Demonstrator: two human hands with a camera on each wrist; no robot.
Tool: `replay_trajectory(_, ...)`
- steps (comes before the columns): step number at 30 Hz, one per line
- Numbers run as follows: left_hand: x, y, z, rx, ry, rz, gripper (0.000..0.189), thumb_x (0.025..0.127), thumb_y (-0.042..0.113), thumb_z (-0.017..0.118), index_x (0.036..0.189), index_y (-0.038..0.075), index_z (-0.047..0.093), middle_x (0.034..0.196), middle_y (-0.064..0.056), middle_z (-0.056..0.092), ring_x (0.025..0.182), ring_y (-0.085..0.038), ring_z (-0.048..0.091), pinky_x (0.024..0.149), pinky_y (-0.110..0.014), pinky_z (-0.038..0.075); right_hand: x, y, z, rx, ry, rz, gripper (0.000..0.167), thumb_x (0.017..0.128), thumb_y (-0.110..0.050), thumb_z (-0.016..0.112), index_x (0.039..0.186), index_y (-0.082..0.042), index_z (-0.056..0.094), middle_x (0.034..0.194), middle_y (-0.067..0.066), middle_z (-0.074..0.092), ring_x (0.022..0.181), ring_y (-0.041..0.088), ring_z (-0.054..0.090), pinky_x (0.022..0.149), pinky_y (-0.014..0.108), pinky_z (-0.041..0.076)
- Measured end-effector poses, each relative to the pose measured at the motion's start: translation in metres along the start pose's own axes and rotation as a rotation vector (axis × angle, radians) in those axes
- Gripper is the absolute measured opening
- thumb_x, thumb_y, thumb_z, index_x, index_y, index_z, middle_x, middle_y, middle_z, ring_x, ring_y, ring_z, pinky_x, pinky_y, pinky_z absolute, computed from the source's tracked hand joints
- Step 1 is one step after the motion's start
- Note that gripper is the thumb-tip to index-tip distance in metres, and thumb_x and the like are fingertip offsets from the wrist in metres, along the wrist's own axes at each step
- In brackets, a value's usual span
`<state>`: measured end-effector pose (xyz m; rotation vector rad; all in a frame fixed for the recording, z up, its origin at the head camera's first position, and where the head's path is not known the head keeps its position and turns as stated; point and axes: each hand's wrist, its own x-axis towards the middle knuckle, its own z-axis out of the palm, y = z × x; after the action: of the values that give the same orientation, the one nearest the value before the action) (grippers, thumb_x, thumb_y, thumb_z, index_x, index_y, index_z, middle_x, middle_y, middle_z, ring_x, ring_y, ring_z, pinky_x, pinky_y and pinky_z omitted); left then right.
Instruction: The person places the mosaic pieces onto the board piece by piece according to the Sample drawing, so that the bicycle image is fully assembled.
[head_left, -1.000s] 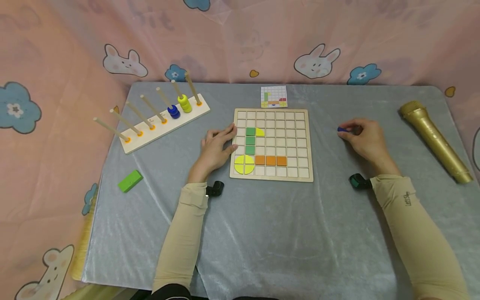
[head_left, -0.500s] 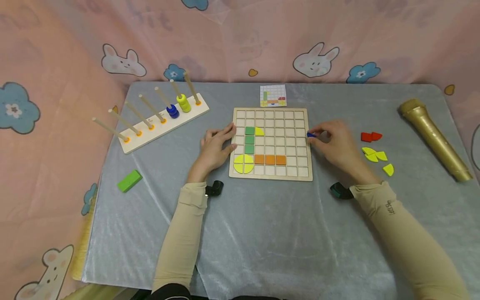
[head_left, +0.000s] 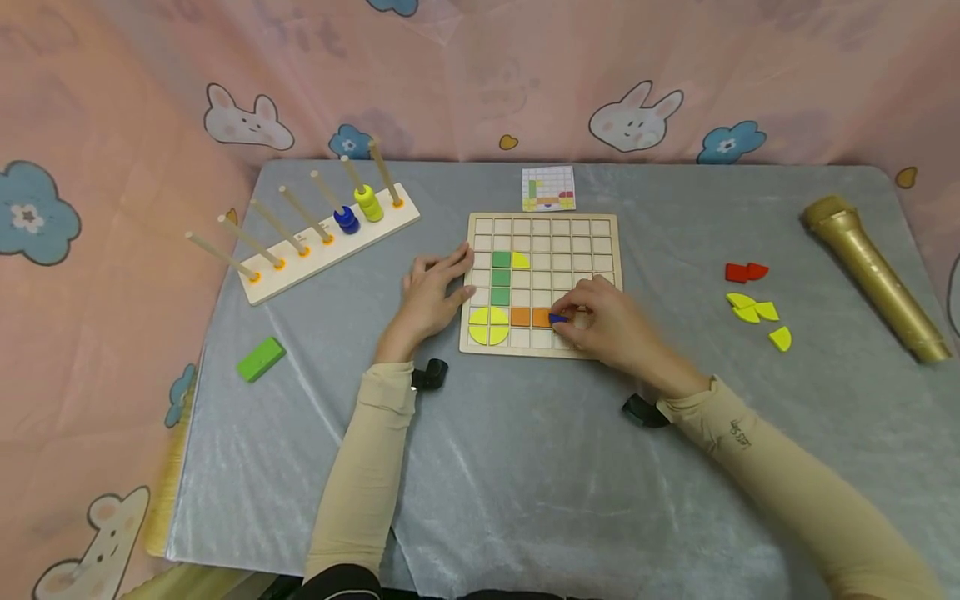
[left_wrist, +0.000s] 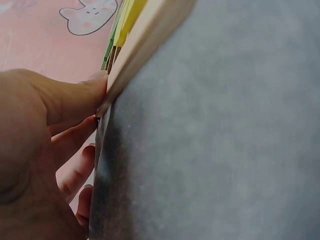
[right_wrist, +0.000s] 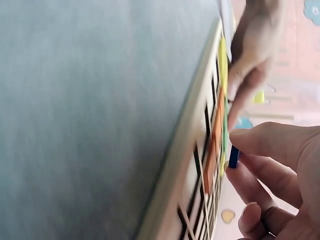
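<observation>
My right hand pinches a small blue piece between thumb and fingertips, over the wooden grid board near its orange squares. Edge-on, the blue piece looks thin and flat in the right wrist view; its outline is hard to tell. My left hand touches the board's left edge, fingers extended and thumb against the frame. On the board lie green squares, a yellow quarter-circle and a yellow circle of quarter pieces. The right hand covers the board's lower right part.
A pattern card lies behind the board. To the right are red pieces, loose yellow pieces and a gold microphone. On the left stand a peg rack with rings and a green block.
My right hand has carried the blue piece leftward from the right of the table to above the board, uncovering the red and yellow pieces. The left hand stays at the board's edge.
</observation>
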<state>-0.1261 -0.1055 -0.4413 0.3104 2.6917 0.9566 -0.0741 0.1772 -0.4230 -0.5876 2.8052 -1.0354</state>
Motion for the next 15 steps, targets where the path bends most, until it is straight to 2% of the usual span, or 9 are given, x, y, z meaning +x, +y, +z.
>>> replay_trajectory(6,0.0,0.001,-0.001,0.003,-0.001,-0.004,0.059,0.108,0.026,0.062,0.163,0.021,0.042,0.175,0.012,0.028,0.151,-0.03,0.029,0.111,-0.053,0.024,-0.003,-0.006,0.011,0.036,-0.058,-0.01,0.012,0.091,-0.009,0.083,0.103,-0.009,0.082,0.094,0.005,0.069,0.088,0.02,0.049,0.077,0.036,0.042)
replay_trajectory(11,-0.001,0.0,-0.001,0.0,-0.003,-0.003,0.059,0.108,0.026,0.062,0.163,0.021,0.042,0.175,0.012,0.028,0.15,-0.03,0.029,0.112,-0.053,0.023,-0.004,-0.008,0.016,0.034,-0.053,-0.055,0.012,0.09,-0.007,0.083,0.102,-0.01,0.084,0.093,0.002,0.068,0.09,0.019,0.049,0.078,0.035,0.044)
replay_trajectory(15,0.0,0.0,-0.001,-0.005,-0.005,-0.002,0.059,0.108,0.027,0.062,0.163,0.022,0.041,0.175,0.012,0.027,0.151,-0.03,0.028,0.113,-0.053,0.022,-0.005,-0.009,0.018,0.015,-0.046,-0.061,0.013,0.09,-0.009,0.084,0.103,-0.012,0.083,0.098,0.001,0.07,0.091,0.018,0.048,0.079,0.035,0.044)
